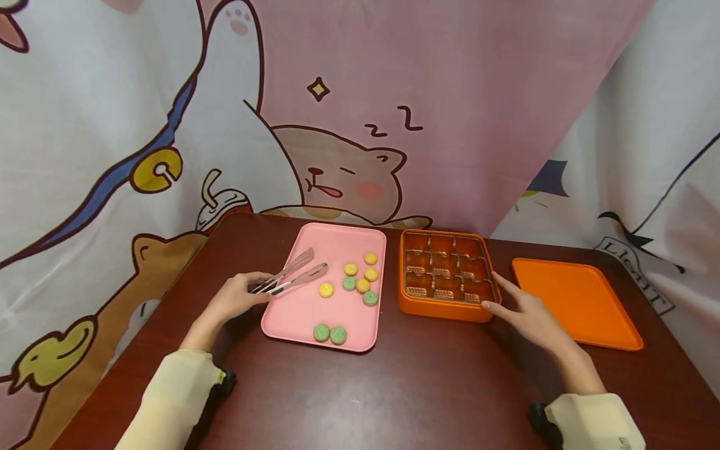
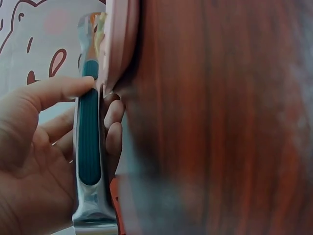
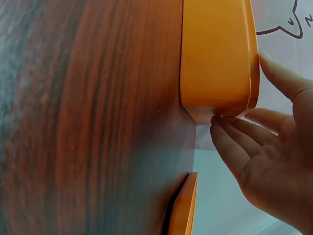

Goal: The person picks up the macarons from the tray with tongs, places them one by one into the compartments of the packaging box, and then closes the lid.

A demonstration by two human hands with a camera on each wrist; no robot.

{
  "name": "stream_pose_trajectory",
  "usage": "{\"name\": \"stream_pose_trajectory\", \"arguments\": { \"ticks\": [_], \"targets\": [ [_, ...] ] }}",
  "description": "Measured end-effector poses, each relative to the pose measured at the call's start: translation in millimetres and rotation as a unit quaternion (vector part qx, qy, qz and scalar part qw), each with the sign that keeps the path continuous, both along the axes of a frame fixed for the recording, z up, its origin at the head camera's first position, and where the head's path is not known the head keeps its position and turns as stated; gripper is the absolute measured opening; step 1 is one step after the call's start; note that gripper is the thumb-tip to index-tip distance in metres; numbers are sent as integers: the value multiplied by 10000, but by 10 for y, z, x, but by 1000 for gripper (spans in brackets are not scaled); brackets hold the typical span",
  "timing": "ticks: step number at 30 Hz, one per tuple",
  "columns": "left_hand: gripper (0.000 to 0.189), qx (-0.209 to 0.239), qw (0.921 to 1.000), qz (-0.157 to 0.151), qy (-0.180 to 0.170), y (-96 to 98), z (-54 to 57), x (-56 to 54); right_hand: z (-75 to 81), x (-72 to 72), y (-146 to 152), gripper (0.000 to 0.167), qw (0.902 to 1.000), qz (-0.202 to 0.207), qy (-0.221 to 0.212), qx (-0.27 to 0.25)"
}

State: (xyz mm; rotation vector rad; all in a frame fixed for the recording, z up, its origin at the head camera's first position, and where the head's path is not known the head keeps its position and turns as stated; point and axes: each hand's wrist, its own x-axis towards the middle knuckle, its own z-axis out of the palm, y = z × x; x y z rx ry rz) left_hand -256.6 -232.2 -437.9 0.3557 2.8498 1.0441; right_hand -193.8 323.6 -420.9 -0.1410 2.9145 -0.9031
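Note:
My left hand (image 1: 239, 295) grips metal tongs (image 1: 300, 275) by their teal-padded handle (image 2: 89, 132), thumb on one arm and fingers behind. The tongs' tips are apart, over the left part of a pink tray (image 1: 326, 240). Small round yellow sweets (image 1: 326, 290) and green sweets (image 1: 338, 335), macaron-like, lie on that tray. At the front right corner of an orange box (image 1: 444, 309), my right hand (image 1: 525, 315) rests its thumb at the rim and its outstretched fingers against the side. Inside the box sits a clear divided insert (image 1: 442, 265) with several compartments.
An orange lid-like tray (image 1: 574, 303) lies flat to the right of the box, behind my right forearm. The dark wood table (image 1: 360, 394) ends at a printed curtain (image 1: 461, 94) along the back and sides.

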Motion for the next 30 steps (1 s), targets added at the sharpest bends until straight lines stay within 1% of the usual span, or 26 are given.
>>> {"name": "stream_pose_trajectory", "arguments": {
  "ticks": [5, 11, 17, 22, 25, 27, 30],
  "targets": [
    [43, -90, 9999, 1, 108, -4, -43, 1, -30, 27, -21, 82, 9999, -114, -20, -73],
    [43, -30, 9999, -75, 152, -12, -65, -19, -16, 27, -34, 83, 9989, -195, -230, -346],
    [43, 22, 9999, -100, 44, -92, -14, -62, 49, -44, -51, 83, 9989, -94, -137, -432],
    [46, 275, 9993, -188, -162, -105, 59, -36, 80, -44, -55, 83, 9993, -93, -142, -347],
    [47, 418, 9985, -309, -182, -114, 96, -18, 89, -40, -55, 84, 9992, -126, -167, -328],
    [46, 517, 9978, -386, -176, -127, 100, -4, 87, -37, -55, 84, 9992, -175, -163, -310],
    [46, 737, 9953, -562, -281, -155, 74, 18, 72, -27, -58, 86, 9991, -264, -136, -312]
  ]
}}
